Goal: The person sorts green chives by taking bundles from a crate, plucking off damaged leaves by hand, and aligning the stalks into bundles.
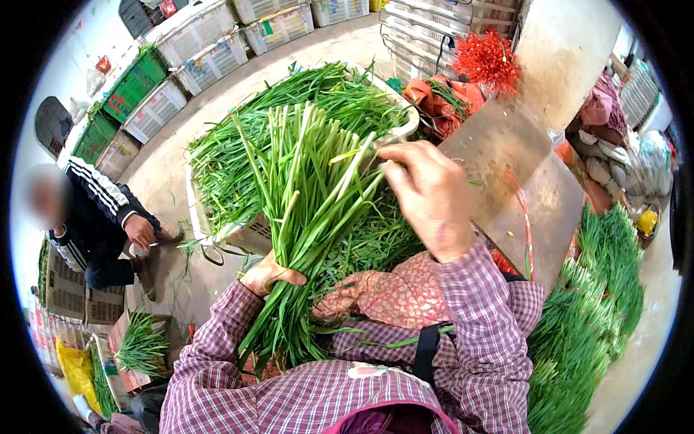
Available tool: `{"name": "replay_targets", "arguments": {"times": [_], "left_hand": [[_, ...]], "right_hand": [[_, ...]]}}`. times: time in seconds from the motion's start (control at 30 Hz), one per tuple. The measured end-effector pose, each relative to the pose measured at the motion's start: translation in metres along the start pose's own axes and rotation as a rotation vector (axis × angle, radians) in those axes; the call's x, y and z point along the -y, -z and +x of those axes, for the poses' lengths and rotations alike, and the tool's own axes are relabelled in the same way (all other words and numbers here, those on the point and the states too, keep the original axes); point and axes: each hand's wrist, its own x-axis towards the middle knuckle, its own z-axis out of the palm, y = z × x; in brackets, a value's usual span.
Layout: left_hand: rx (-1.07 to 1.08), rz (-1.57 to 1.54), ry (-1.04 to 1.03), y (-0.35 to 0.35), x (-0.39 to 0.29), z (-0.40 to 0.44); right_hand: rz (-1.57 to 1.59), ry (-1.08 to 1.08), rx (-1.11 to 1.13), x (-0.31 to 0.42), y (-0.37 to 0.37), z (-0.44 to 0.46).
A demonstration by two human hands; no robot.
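Note:
My left hand is wrapped round the lower part of a bunch of garlic chives. The pale cut ends point up and away from me, and the green leaf tips hang down over my lap. At the right side of the bunch is my right hand, with its thumb and fingers curled in close to the outer stalks. What lies between those fingertips is hidden. A yellowed leaf sticks out of the bunch near them.
Loose chives fill a large white basket ahead of me. A metal-topped board stands on my right, with red ties beyond it. Tied chive bundles lie at the far right. A seated person is at left, near stacked crates.

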Motion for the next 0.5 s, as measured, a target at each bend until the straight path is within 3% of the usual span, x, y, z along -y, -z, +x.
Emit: {"name": "replay_targets", "arguments": {"times": [0.1,0.17,0.23,0.27,0.37,0.43,0.5], "left_hand": [[-0.023,0.002,0.065,-0.005,-0.004,-0.003],[0.027,0.039,0.030,-0.006,-0.011,-0.007],[0.020,0.168,0.123,-0.004,-0.014,-0.010],[0.045,0.216,0.107,0.002,-0.010,-0.010],[0.064,0.249,0.177,0.012,0.000,-0.012],[0.079,0.332,0.115,0.012,0.003,-0.012],[0.049,0.287,0.093,0.010,0.008,-0.011]], "right_hand": [[-0.220,0.176,0.139,0.007,-0.028,0.004],[-0.428,0.164,0.285,-0.004,-0.043,0.006],[-0.470,0.207,0.302,-0.023,-0.048,0.008],[-0.473,0.243,0.187,-0.030,-0.045,0.009],[-0.364,0.168,-0.005,-0.054,-0.020,0.021],[-0.218,0.008,-0.061,-0.057,-0.004,0.027],[0.015,-0.171,0.077,-0.033,-0.004,0.023]]}}
